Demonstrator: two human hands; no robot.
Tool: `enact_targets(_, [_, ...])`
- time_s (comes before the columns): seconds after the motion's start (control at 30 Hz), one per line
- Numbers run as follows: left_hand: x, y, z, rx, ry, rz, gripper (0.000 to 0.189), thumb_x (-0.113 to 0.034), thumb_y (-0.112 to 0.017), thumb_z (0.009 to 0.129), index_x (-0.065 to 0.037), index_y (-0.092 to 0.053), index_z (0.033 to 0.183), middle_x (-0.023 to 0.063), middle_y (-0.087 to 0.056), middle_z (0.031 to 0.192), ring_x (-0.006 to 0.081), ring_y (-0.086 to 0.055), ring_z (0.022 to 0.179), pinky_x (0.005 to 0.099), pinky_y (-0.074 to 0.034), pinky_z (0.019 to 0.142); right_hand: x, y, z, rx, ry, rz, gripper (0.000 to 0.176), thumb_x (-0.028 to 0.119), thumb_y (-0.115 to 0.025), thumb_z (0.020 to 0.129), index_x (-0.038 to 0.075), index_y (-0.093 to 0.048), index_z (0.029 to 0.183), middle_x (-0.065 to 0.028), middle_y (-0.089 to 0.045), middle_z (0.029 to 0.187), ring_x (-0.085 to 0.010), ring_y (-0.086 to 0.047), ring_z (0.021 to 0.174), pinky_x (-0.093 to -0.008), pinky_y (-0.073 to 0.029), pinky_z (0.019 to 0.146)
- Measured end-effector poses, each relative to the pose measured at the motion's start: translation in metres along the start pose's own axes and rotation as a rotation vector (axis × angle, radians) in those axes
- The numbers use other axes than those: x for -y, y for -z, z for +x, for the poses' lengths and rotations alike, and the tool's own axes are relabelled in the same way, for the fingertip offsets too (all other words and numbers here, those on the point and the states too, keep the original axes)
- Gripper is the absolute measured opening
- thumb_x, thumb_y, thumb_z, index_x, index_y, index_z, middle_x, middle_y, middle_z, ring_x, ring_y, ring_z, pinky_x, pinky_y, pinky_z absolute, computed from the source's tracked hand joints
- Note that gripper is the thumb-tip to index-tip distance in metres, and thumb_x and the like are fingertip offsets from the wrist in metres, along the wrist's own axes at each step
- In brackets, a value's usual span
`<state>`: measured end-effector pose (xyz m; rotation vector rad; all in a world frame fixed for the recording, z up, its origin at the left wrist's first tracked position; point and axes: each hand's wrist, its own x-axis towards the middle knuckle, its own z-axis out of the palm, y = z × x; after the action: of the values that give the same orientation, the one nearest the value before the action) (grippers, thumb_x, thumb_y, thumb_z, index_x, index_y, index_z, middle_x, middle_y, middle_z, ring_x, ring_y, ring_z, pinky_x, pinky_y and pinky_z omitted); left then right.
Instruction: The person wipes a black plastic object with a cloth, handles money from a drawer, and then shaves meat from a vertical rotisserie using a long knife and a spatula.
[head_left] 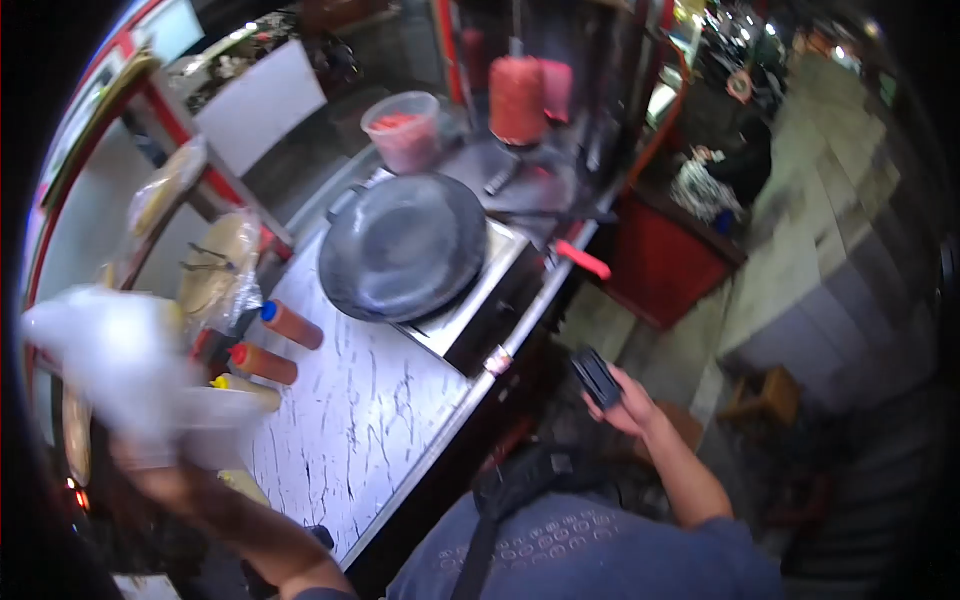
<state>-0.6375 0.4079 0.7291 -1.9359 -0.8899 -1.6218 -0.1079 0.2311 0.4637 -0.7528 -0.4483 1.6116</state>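
My left hand (pixel 160 465) is raised at the left edge and holds a blurred white plastic bag (pixel 110 365) above the marble-patterned counter (pixel 370 410). My right hand (pixel 625 400) is out past the counter's edge, over the floor, gripping a small dark phone-like object (pixel 596 377). A large round dark griddle pan (pixel 405 245) sits on a metal stove at the middle of the counter.
Three sauce bottles (pixel 290 325) lie on the counter near packs of flatbread (pixel 215 265). A tub of red pieces (pixel 405 130) and a meat spit (pixel 517 100) stand behind the pan. A red-handled tool (pixel 582 260) juts off the counter edge. A wooden stool (pixel 765 395) stands on the floor.
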Motion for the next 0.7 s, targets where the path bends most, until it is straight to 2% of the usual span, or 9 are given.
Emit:
enact_targets(0.03, [-0.032, -0.020, -0.050, 0.360, 0.040, -0.139, 0.027, -0.009, -0.058, 0.088, -0.004, -0.067, 0.112, 0.0146, -0.069, 0.110, 0.0314, -0.067, 0.095, 0.0395, -0.053, 0.086, 0.004, -0.029, 0.004, 0.003, -0.018, 0.018, 0.043, 0.043, -0.040, 0.104, 0.008, -0.050, 0.128, -0.0150, -0.062, 0.092, -0.0225, -0.060, 0.073, -0.0347, -0.048, 0.065])
enact_targets(0.07, [-0.105, -0.065, -0.064, 0.339, 0.046, -0.645, 0.025, 0.002, -0.063, 0.076, -0.006, -0.070, 0.099, 0.0139, -0.070, 0.105, 0.0315, -0.067, 0.096, 0.0400, -0.052, 0.086, 0.009, -0.052, 0.011, 0.031, -0.035, 0.021, 0.045, 0.044, -0.038, 0.104, 0.010, -0.047, 0.132, -0.0167, -0.062, 0.095, -0.0231, -0.059, 0.071, -0.0360, -0.049, 0.065])
enact_targets(0.13, [-0.159, -0.087, -0.081, 0.705, 0.139, -0.710, 0.032, 0.004, -0.065, 0.062, -0.003, -0.066, 0.094, 0.0147, -0.068, 0.108, 0.0356, -0.064, 0.105, 0.0426, -0.050, 0.090, 0.016, -0.095, 0.020, 0.124, -0.053, -0.005, 0.044, 0.042, -0.038, 0.105, 0.010, -0.044, 0.134, -0.0162, -0.062, 0.094, -0.0217, -0.059, 0.072, -0.0339, -0.049, 0.066])
enact_targets(0.2, [-0.182, -0.105, -0.104, 0.723, 0.191, -0.734, 0.033, 0.006, -0.065, 0.062, -0.004, -0.067, 0.093, 0.0162, -0.064, 0.118, 0.0378, -0.060, 0.111, 0.0440, -0.048, 0.093, 0.005, -0.110, 0.035, 0.277, -0.116, -0.050, 0.042, 0.039, -0.037, 0.105, 0.010, -0.044, 0.135, -0.0153, -0.062, 0.094, -0.0208, -0.060, 0.073, -0.0320, -0.051, 0.068])
enact_targets(0.33, [-0.208, -0.124, -0.118, 0.756, 0.162, -0.494, 0.031, 0.004, -0.068, 0.063, -0.004, -0.066, 0.093, 0.0169, -0.055, 0.130, 0.0399, -0.057, 0.112, 0.0462, -0.047, 0.094, -0.033, -0.135, 0.046, 0.272, -0.263, -0.029, 0.040, 0.034, -0.034, 0.106, 0.011, -0.042, 0.139, -0.0142, -0.061, 0.097, -0.0209, -0.060, 0.075, -0.0345, -0.051, 0.068])
enact_targets(0.4, [-0.204, -0.126, -0.125, 0.653, 0.232, -0.467, 0.032, 0.003, -0.069, 0.066, -0.004, -0.062, 0.096, 0.0187, -0.058, 0.120, 0.0400, -0.060, 0.106, 0.0459, -0.049, 0.088, -0.039, -0.142, 0.046, 0.347, -0.257, -0.072, 0.043, 0.032, -0.033, 0.107, 0.014, -0.034, 0.145, -0.0136, -0.060, 0.098, -0.0196, -0.060, 0.075, -0.0342, -0.051, 0.068])
enact_targets(0.47, [-0.192, -0.125, -0.142, 0.771, 0.500, -0.499, 0.034, 0.003, -0.069, 0.070, -0.004, -0.058, 0.101, 0.0223, -0.061, 0.107, 0.0421, -0.062, 0.096, 0.0456, -0.051, 0.079, -0.043, -0.149, 0.049, 0.346, -0.244, -0.146, 0.045, 0.031, -0.032, 0.107, 0.016, -0.028, 0.149, -0.0129, -0.060, 0.097, -0.0177, -0.058, 0.073, -0.0324, -0.050, 0.067])
enact_targets(0.5, [-0.185, -0.124, -0.145, 0.775, 0.445, -0.474, 0.035, 0.003, -0.067, 0.073, -0.004, -0.054, 0.104, 0.0239, -0.062, 0.093, 0.0439, -0.063, 0.085, 0.0463, -0.052, 0.068, -0.045, -0.150, 0.050, 0.363, -0.280, -0.185, 0.044, 0.031, -0.032, 0.107, 0.017, -0.028, 0.149, -0.0124, -0.060, 0.096, -0.0169, -0.058, 0.072, -0.0311, -0.050, 0.066])
enact_targets(0.7, [-0.175, -0.112, -0.161, 0.871, 0.467, -0.351, 0.030, 0.003, -0.064, 0.075, -0.005, -0.053, 0.102, 0.0221, -0.064, 0.078, 0.0432, -0.064, 0.074, 0.0485, -0.051, 0.064, -0.049, -0.151, 0.057, 0.373, -0.397, -0.271, 0.043, 0.033, -0.035, 0.107, 0.016, -0.032, 0.147, -0.0068, -0.060, 0.092, -0.0127, -0.059, 0.072, -0.0270, -0.050, 0.058])
